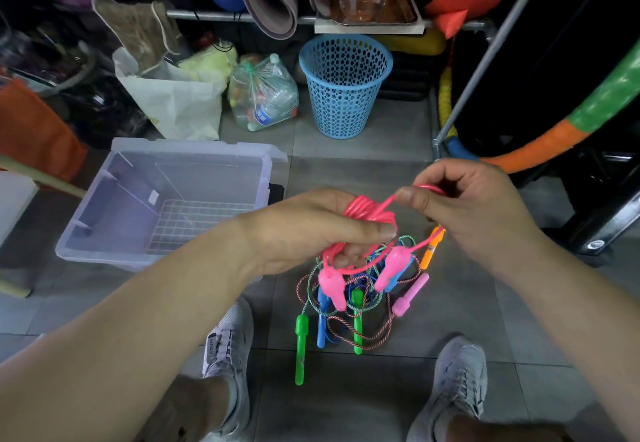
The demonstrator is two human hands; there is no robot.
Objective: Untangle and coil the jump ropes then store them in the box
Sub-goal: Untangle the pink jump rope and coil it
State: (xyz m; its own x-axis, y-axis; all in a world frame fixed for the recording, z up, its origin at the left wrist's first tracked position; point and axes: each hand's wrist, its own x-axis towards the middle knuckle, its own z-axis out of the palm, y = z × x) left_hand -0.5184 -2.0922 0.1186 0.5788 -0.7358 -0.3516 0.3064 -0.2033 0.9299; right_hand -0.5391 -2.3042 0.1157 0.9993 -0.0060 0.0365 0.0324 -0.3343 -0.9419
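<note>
Glossy plastic pink rope (370, 211); translucent plastic box (166, 199).

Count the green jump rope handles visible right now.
2: one green handle lies on the floor nearest the left shoe, another sits in the tangle's middle. More may be hidden.

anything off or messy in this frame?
Yes: the ropes on the floor, below the hands, are a knotted heap, with green, blue and pink handles crossing. The clear box holds no rope yet. The left hand holds the pink rope in a neat coil; the right hand pinches its free strand.
</note>
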